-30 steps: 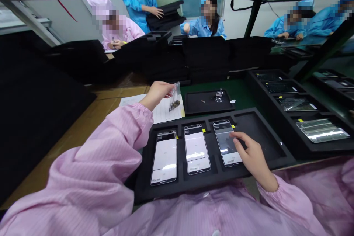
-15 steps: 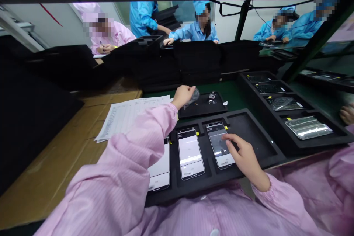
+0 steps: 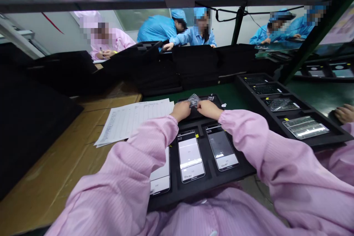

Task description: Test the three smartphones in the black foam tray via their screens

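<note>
Over a small black tray (image 3: 219,100), a crumpled clear plastic bag (image 3: 194,100) is between my two hands. My left hand (image 3: 181,110) is closed on its left side, and my right hand (image 3: 209,109) pinches its right side. Nearer to me, a larger black foam tray (image 3: 177,200) holds smartphones with lit screens: a middle phone (image 3: 190,156), a right phone (image 3: 222,148) and a left phone (image 3: 162,177) partly covered by my left sleeve. Beside my right hand, a small metallic part (image 3: 211,98) lies in the small tray.
Printed sheets (image 3: 132,120) lie on brown cardboard (image 3: 63,155) at left. Stacked black trays (image 3: 196,64) stand behind. At right, a long row of trays (image 3: 298,145) holds glass-like panels. A neighbour's hand (image 3: 344,113) is at far right; other workers sit opposite.
My right hand has moved from the right phone up to the plastic bag. My left hand has lowered slightly with the bag. A worker in blue opposite has bent forward.
</note>
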The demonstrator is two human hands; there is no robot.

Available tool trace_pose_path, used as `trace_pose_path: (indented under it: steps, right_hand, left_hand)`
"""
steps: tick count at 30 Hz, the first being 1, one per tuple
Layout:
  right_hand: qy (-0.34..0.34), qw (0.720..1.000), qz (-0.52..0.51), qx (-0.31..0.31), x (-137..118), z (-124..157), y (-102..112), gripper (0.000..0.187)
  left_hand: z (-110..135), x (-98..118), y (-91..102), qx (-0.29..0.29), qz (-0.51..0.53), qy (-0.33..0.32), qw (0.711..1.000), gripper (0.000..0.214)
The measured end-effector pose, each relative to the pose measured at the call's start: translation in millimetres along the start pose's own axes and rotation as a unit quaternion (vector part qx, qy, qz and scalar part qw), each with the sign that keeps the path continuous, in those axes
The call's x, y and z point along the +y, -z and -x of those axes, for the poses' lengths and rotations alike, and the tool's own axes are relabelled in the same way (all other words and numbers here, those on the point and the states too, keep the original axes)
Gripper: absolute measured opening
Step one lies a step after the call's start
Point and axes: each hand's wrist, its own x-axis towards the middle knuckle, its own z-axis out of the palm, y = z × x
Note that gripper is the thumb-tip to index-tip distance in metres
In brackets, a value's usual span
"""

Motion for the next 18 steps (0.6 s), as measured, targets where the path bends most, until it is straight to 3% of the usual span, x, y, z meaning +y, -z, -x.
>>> trace_pose_path:
  steps: [4,8,12,15,18]
  right_hand:
    - [-0.067,0.998,0.011,-0.004,-4.5,-36.9,-22.8,0.026]
    - [-0.083,0.996,0.006,-0.032,-4.2,-48.8,-26.5,0.025]
    - [-0.087,0.995,-0.005,-0.046,9.4,-44.8,-3.8,0.022]
    - [-0.111,0.993,-0.012,-0.027,34.0,-32.5,24.9,0.026]
    - [-0.143,0.990,-0.015,-0.007,61.5,-17.0,47.2,0.032]
  left_hand:
    - [-3.3,-12.7,-5.6,0.005,0.009,-0.026,1.000,0.036]
    - [-4.2,-18.5,-11.2,0.015,0.023,-0.044,0.999,0.035]
    - [-3.2,-9.3,-6.7,0.049,0.045,-0.050,0.997,0.036]
    - [-12.5,9.9,1.8,0.082,0.071,-0.075,0.991,0.050]
    - [-35.0,36.0,5.7,0.077,0.101,-0.134,0.983,0.070]
